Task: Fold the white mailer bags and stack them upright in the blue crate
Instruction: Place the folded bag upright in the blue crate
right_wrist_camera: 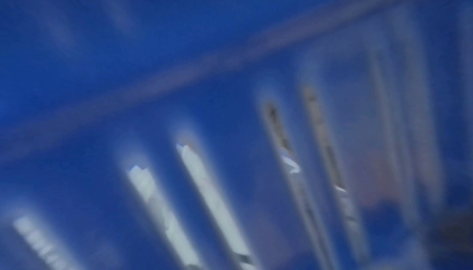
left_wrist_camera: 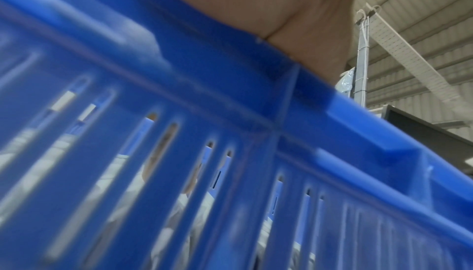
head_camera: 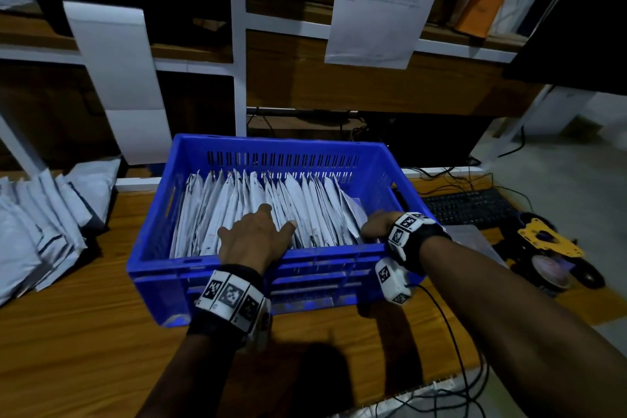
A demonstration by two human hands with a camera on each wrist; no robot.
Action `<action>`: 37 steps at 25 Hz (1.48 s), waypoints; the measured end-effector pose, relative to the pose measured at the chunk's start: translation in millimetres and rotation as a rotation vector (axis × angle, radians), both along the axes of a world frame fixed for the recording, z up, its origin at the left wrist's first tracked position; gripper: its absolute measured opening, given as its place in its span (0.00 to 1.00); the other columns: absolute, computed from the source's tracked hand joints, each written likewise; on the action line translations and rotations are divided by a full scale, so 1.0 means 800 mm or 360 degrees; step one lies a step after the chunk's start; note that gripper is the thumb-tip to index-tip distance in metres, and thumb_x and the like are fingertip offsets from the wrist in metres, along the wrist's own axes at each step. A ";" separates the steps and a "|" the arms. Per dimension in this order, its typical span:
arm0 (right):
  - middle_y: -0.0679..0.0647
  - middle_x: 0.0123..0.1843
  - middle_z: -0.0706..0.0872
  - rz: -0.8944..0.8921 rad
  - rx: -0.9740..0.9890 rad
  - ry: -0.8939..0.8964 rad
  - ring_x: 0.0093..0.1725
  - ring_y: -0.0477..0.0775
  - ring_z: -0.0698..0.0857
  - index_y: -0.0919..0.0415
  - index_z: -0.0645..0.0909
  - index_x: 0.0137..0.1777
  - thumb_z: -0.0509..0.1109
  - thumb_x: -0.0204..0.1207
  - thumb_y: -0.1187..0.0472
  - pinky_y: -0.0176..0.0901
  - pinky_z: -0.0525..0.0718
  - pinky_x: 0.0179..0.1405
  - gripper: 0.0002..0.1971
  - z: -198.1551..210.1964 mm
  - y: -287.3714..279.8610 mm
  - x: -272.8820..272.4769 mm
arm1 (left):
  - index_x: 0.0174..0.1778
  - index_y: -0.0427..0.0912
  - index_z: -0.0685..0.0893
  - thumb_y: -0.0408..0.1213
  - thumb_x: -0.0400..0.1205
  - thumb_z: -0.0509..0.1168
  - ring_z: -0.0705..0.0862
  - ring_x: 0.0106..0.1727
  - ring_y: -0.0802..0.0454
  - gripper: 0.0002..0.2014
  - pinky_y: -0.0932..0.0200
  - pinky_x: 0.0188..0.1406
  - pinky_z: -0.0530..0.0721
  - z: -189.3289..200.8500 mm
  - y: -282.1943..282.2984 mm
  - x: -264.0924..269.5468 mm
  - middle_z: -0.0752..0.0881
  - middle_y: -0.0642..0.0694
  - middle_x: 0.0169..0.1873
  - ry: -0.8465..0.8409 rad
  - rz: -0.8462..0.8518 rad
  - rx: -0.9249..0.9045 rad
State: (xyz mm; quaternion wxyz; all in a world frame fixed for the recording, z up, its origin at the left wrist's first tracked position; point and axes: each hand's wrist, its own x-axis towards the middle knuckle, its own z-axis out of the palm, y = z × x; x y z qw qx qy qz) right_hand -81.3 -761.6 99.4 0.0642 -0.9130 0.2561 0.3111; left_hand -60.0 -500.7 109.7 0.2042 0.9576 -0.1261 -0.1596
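The folded mailer bags [head_camera: 264, 210] are stood on edge in the blue crate [head_camera: 190, 268]. They are pressed under the spread fingers of the left hand [head_camera: 254, 237]; beside it, the right hand [head_camera: 375, 226] is curled at the rightmost bags, its hold hidden. Even pressure should be kept so that the row is packed without creasing.

The blue crate's slotted wall [left_wrist_camera: 179, 153] fills the view, blurred. White mailer bags [left_wrist_camera: 184, 209] show through its slots. The left hand's palm [left_wrist_camera: 268, 5] rests on the rim.

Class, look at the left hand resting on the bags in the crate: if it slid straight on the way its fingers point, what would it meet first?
The left hand already lies on the upright white mailer bags; beyond them, probably the blue crate's slotted far wall.
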 end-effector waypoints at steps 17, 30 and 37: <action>0.57 0.58 0.87 -0.0069 0.0358 0.0130 0.54 0.58 0.85 0.57 0.88 0.55 0.66 0.84 0.42 0.49 0.82 0.60 0.19 -0.002 -0.001 0.003 | 0.85 0.46 0.63 0.65 0.88 0.44 0.76 0.75 0.40 0.35 0.34 0.80 0.57 0.001 -0.001 -0.009 0.79 0.42 0.75 -0.0094 -0.0084 0.0089; 0.68 0.73 0.75 -0.0066 0.0302 -0.0093 0.67 0.68 0.80 0.76 0.64 0.79 0.69 0.81 0.68 0.52 0.83 0.58 0.30 -0.016 0.004 0.016 | 0.85 0.45 0.64 0.63 0.88 0.44 0.76 0.75 0.40 0.34 0.36 0.82 0.54 -0.002 -0.002 -0.008 0.79 0.42 0.75 -0.0088 -0.0079 0.0067; 0.70 0.79 0.66 -0.0043 0.0622 -0.0130 0.37 0.50 0.75 0.65 0.54 0.86 0.63 0.80 0.76 0.35 0.77 0.26 0.35 -0.002 0.018 0.009 | 0.79 0.46 0.70 0.62 0.88 0.47 0.80 0.70 0.41 0.30 0.38 0.78 0.59 0.002 -0.005 -0.011 0.82 0.44 0.70 -0.0127 -0.0093 0.0076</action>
